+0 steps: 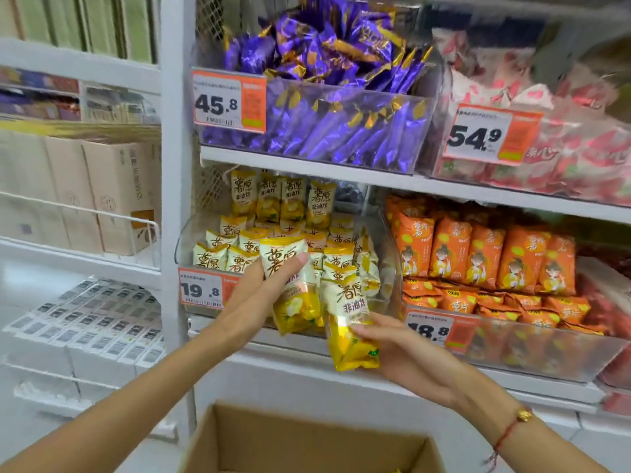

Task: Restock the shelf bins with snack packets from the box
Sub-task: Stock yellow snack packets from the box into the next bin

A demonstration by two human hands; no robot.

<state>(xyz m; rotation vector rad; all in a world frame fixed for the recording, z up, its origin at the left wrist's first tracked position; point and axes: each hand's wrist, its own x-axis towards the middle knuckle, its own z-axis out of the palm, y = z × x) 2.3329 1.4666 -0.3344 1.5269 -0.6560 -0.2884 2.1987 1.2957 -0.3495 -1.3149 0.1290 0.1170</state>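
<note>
My left hand (pixel 259 291) grips a yellow-and-white snack packet (pixel 290 268) upright, its top at the front of the clear bin (pixel 184 240) of matching packets on the middle shelf. Lower and to the right, my right hand (pixel 392 346) holds a second yellow packet (pixel 348 322) by its side, in front of the bin's lower edge. The bin holds several rows of the same packets. The open cardboard box (pixel 307 438) sits below at the bottom of the view; its contents are mostly hidden.
An orange-packet bin (pixel 580 356) stands right of the yellow one. Above are bins of purple packets (pixel 327 93) and red-white packets (pixel 546 131). Price tags 19.8 (pixel 201 288), 18.8, 45.8 and 54.9 hang on bin fronts. Left shelving holds beige cartons (pixel 112 196) and white boxes.
</note>
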